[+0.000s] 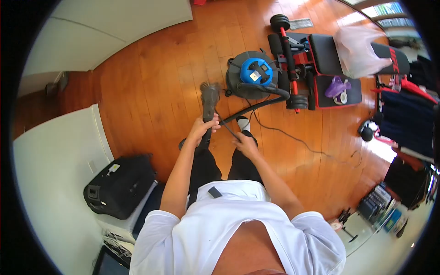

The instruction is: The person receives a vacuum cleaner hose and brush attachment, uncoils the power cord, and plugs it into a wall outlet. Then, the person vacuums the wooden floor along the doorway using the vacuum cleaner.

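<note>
My left hand (201,130) is closed round a long dark grey brush (210,98), whose frayed, bristly end points away from me and looks slightly blurred. Beside it, the black ribbed hose (256,106) of a vacuum cleaner (256,71) runs in close to my left fingers. My right hand (246,145) has its fingers curled round a thin dark cord (228,126) that slants up toward the brush. The blue-topped vacuum cleaner stands on the floor ahead, just right of the brush's bristles. What lies inside my right palm is hidden.
A power cable (298,140) trails rightward over the wooden floor (151,91). Exercise bench (327,55) and dumbbells (280,22) stand at the right, with a plastic bag (360,50) on the bench. A black suitcase (121,188) sits at the left. Clothes (408,119) hang far right.
</note>
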### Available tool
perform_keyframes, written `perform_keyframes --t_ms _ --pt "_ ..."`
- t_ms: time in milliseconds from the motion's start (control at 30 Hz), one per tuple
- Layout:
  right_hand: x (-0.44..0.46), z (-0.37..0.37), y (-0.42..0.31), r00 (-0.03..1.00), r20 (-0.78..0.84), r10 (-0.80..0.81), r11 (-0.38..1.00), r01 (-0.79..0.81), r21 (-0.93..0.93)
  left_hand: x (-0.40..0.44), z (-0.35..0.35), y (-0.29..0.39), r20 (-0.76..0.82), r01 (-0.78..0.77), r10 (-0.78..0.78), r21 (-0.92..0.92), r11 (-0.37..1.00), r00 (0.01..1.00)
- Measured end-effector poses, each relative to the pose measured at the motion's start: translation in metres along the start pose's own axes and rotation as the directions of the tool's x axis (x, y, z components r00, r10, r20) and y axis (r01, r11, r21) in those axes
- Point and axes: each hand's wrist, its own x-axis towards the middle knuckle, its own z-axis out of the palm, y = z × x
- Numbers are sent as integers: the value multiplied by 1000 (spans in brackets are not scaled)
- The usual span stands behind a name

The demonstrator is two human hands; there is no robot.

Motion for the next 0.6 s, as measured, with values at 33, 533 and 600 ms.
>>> perform_keyframes --t_ms 33,533,600 --pt "-21 3 11 985 -9 172 965 -167 200 -7 -16 -7 11 10 -10 57 998 1000" --pt "-215 63 30 885 33 465 730 -404 552 -114 -210 -5 -239 -172 304 449 877 922" --pt "-216 77 13 902 75 425 704 -381 600 -113 -178 -9 -155 -245 317 361 900 936"
